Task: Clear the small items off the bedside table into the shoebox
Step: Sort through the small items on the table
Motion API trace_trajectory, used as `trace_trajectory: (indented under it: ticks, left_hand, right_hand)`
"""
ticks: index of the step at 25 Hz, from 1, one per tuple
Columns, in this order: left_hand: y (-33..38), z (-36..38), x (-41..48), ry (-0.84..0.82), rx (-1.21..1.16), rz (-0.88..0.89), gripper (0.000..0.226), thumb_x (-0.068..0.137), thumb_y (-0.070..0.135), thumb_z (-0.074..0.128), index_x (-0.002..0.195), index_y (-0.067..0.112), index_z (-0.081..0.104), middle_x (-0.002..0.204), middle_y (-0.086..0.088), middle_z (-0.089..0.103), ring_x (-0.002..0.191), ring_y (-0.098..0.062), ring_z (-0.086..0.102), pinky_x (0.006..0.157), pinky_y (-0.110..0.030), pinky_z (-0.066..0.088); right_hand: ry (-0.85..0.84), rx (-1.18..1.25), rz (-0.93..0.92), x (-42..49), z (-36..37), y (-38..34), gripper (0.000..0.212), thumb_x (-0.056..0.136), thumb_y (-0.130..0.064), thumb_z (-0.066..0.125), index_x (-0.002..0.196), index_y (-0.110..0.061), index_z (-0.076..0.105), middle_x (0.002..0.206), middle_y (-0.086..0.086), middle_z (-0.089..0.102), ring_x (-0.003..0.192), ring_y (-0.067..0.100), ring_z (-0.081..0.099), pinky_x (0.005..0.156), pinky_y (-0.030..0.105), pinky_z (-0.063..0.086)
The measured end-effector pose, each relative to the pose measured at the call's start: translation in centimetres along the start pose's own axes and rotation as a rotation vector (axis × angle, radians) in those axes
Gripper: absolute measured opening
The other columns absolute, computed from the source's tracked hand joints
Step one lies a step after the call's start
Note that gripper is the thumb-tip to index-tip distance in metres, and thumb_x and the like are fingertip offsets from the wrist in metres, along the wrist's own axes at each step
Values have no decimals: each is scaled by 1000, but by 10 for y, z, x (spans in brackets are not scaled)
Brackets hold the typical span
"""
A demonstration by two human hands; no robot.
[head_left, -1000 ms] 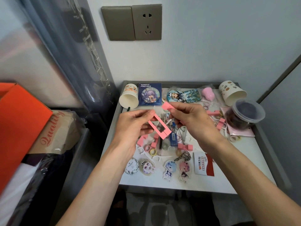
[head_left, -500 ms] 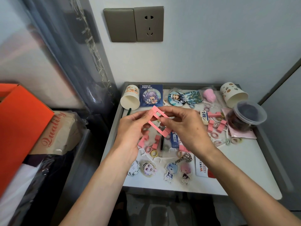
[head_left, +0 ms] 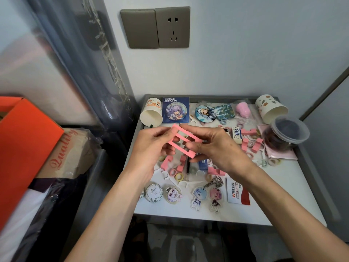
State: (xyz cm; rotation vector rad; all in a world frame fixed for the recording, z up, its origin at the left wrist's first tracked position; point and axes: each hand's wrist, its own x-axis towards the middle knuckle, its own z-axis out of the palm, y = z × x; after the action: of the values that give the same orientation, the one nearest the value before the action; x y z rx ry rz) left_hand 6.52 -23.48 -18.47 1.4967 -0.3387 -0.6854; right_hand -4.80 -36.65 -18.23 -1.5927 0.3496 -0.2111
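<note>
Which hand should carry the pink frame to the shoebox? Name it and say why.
Left, probably. The left hand pinches the pink frame and is nearer the orange shoebox; the right hand would have to cross over.

place: home bedroom | evidence: cluttered bedside table (head_left: 294, 188); wall socket (head_left: 173, 27); anime keychains (head_left: 205, 198)

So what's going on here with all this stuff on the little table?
A person holds a pink frame with both hands above the bedside table: the left hand pinches one end, the right hand the other. Badges, keychains, little rings and paper cups lie scattered on the table. The orange shoebox sits at the left.
</note>
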Motion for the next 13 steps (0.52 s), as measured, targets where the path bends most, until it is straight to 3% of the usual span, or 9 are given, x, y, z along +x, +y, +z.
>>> trace_trajectory:
  ticks: [6,8,10,13]
  left_hand:
    - [-1,-3,1,24,1,33,13,89,20,69,85,10,77,68,-7,71,50,-12,57,49,-19,50]
    - [0,-3,3,73,-56,33,15,88,20,70,84,8,77,68,-9,69,49,-13,57,50,-19,51]
    - [-1,-1,4,123,-116,16,17,88,20,71,85,4,76,72,-11,68,51,-13,57,50,-19,51]
    - [-3,3,4,159,-155,5,18,89,19,70,87,2,75,73,-11,69,53,-12,59,50,-18,51]
  right_hand:
    - [-51,-64,-52,0,0,1,41,96,-10,56,131,-31,58,107,-3,73,83,11,69,72,34,61]
    - [54,-81,-81,1,3,5,37,98,-13,55,130,-30,57,99,4,68,84,24,70,75,52,59]
    - [219,-18,-102,2,8,10,23,96,-12,59,117,-22,60,94,14,66,80,38,70,72,65,53]
    - [349,28,-109,5,14,14,12,92,-10,65,104,-14,66,90,17,70,71,46,68,64,58,57]
